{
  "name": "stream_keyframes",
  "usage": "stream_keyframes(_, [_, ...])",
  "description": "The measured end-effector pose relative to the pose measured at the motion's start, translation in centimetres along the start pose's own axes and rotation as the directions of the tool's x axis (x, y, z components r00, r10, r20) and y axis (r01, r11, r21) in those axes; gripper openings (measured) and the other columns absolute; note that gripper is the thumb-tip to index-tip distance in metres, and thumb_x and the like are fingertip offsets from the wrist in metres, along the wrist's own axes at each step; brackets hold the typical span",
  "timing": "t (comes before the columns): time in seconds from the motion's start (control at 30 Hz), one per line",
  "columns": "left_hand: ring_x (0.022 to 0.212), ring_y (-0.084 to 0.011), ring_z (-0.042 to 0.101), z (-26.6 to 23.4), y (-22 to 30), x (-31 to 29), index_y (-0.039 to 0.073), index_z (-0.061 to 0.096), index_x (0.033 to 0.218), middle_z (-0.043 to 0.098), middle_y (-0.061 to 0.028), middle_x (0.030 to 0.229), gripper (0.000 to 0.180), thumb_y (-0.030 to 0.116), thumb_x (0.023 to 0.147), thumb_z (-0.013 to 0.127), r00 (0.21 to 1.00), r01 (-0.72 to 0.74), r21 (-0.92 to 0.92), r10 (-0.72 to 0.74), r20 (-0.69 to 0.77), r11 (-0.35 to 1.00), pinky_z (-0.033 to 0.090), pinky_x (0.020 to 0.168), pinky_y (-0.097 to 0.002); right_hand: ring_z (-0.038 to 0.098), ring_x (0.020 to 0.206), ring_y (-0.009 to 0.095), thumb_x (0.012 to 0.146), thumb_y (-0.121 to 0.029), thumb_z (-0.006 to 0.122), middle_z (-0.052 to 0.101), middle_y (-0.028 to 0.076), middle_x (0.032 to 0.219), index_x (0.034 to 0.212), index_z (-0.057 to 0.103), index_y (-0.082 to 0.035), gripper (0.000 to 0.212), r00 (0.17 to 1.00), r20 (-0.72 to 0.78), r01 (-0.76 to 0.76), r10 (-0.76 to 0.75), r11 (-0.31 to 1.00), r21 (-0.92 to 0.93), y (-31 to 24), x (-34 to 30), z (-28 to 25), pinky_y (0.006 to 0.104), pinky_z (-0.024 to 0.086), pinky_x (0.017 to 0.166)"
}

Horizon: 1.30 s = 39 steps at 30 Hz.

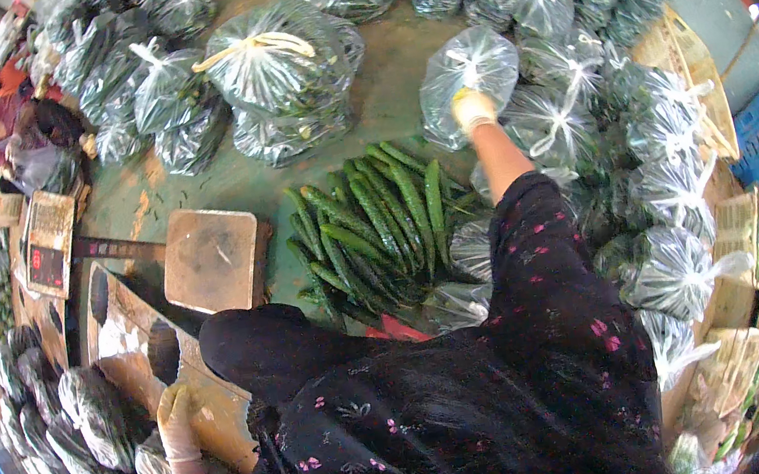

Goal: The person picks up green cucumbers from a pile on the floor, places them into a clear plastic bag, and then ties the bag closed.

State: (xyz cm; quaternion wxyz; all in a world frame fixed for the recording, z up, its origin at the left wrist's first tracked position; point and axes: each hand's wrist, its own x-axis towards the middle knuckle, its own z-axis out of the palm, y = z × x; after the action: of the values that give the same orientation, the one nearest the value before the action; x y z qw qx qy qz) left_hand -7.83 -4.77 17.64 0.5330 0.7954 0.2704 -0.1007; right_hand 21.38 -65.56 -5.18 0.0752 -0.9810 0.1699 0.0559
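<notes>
Right hand [475, 109]: gloved, reaching out, fingers on the upper part of a clear plastic bag [445, 67]; can't tell if they're clamped on it. Left hand [176, 415]: gloved, low beside a cardboard box [217, 421], open or closed unclear. Loose cucumbers [382, 222] piled nearer the body than right hand, to its left. Scale platform [210, 257] ahead of left hand. Large tied bag [278, 82] left of right hand; tied bags [682, 274] right of it.

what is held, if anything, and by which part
The pale-gloved right hand is on a clear, rounded plastic bag near its gathered top; whether it clasps is unclear. The pale-gloved left hand shows nothing held.
</notes>
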Motion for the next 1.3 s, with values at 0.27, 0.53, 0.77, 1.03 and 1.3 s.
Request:
stream_keyframes(0.27, [0.083,-0.0107,0.051,-2.6,-1.6,-1.9,0.001,0.060,0.097,0.055,-0.0001,0.092,0.018,0.013,0.085,0.053,0.866,-0.457,0.481,0.499,0.046,0.749,0.044,0.070,-0.0250,0.061,0.080,0.032,0.073,-0.039,0.055,0.065,0.014,0.083,0.077,0.067,-0.009,0.033,0.762,0.418,0.302,-0.495,0.842,0.446,-12.5,-12.8,-0.1,0.0394,0.047,0.074])
stream_keyframes(0.53, [0.070,-0.0043,0.049,-7.5,-8.8,-6.0,0.002,0.054,0.116,0.056,0.0010,0.089,0.033,0.013,0.085,0.058,0.965,-0.110,-0.352,0.016,-0.261,0.929,0.040,0.063,-0.0163,0.053,0.050,0.018,0.079,-0.031,0.058,0.058,0.004,0.056,0.070,0.065,-0.008,0.026,0.588,0.718,0.339,-0.372,0.919,0.198,-9.5,-17.3,6.5,0.0293,0.041,0.049])
stream_keyframes(0.77, [0.070,-0.0081,0.052,-13.3,-22.8,-19.8,0.005,0.052,0.116,0.058,-0.0030,0.089,0.031,0.017,0.088,0.055,0.659,-0.148,-0.460,-0.260,-0.706,0.876,0.043,0.060,-0.0189,0.061,0.071,0.033,0.075,-0.019,0.053,0.063,0.015,0.072,0.069,0.062,-0.007,0.016,0.180,0.656,0.972,-0.733,0.236,-0.003,-13.8,-18.6,9.9,0.0418,0.047,0.060])
stream_keyframes(1.03, [0.067,-0.0149,0.057,-1.3,-40.3,-35.4,0.001,0.060,0.099,0.062,-0.0080,0.085,0.024,0.019,0.082,0.057,0.186,0.124,-0.585,-0.598,-0.779,0.801,0.047,0.062,-0.0280,0.056,0.067,0.026,0.077,-0.020,0.057,0.058,0.015,0.075,0.075,0.058,-0.005,0.015,-0.033,0.574,0.991,-0.818,0.046,0.123,-20.8,-16.1,7.6,0.0357,0.042,0.056])
stream_keyframes(1.3, [0.062,-0.0159,0.058,15.4,-46.9,-40.9,0.008,0.063,0.080,0.062,-0.0061,0.070,0.027,0.033,0.081,0.051,0.192,0.946,0.126,-0.206,-0.959,0.297,0.047,0.057,-0.0290,0.052,0.066,0.019,0.081,-0.018,0.056,0.058,0.010,0.078,0.084,0.058,-0.005,0.014,0.183,0.663,0.943,-0.726,0.320,0.091,-28.9,-13.2,0.8,0.0298,0.041,0.056])
